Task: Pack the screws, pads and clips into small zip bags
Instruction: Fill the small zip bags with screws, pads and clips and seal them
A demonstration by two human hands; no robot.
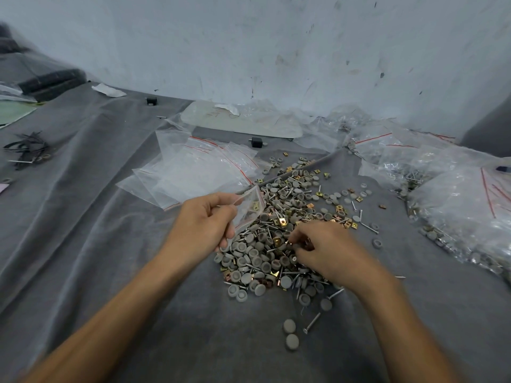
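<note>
Nearest the camera, two grey round pads (290, 334) lie side by side on the grey cloth (110, 244), with a loose screw (312, 322) just beside them. Beyond these, the pile of pads, screws and brass-coloured clips (265, 255) spreads across the cloth. The right hand (329, 251) rests on the right part of the pile with its fingers curled down among the pieces; blur hides whether they have pinched anything. The left hand (201, 225) is at the pile's left edge, thumb and fingers gripping a small zip bag (250, 208) by its side. The bag has a red seal strip, and at least one clip shows inside it. Behind the left hand lies a fanned stack of empty zip bags (199, 167). To the right, well apart from the hands, filled bags (456, 205) are heaped. Farther back a small black block (256, 141) sits on the cloth, in front of a large clear plastic bag (240, 120) lying against the pale wall (276, 37). At far left is a tangle of thin black strips (26, 149)
</note>
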